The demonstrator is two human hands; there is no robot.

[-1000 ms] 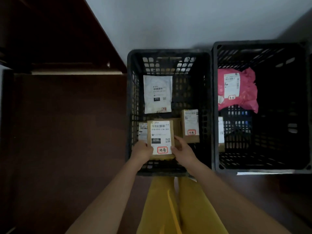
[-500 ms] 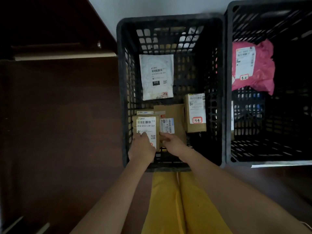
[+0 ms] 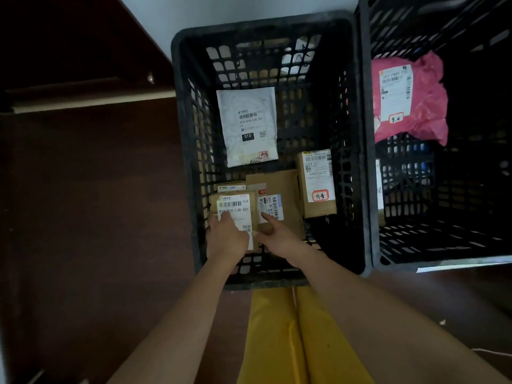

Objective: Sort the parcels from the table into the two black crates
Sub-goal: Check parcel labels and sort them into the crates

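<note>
A dark reddish-brown floor (image 3: 83, 217) runs under two black crates set side by side against a pale wall (image 3: 249, 6).

In the near-left corner of the left crate (image 3: 182, 134) lies a small brown box (image 3: 235, 214), flat, its top nearly covered by a white shipping label with a barcode and the printed line 010-010-L30-551. The left hand (image 3: 225, 239) rests on top of that label, fingers laid forward and relaxed rather than curled round the box. The right hand (image 3: 277, 238) is just beside it, forefinger stretched out and touching the flat cardboard parcel (image 3: 279, 203) next to the box; its other fingers are loosely bent and grip nothing.

That flat parcel lies against the small box on one side and against a taller brown box (image 3: 317, 184) with a red-framed stamp on the other. Farther back, apart from these, lies a white padded envelope (image 3: 248, 126). The far and right parts of the crate's mesh floor are bare.

The right crate (image 3: 367, 162) touches the left one wall to wall and holds a pink plastic bag (image 3: 415, 101) at its far-left; its near floor is open.

Yellow trousers (image 3: 291, 336) show below, between the forearms.
</note>
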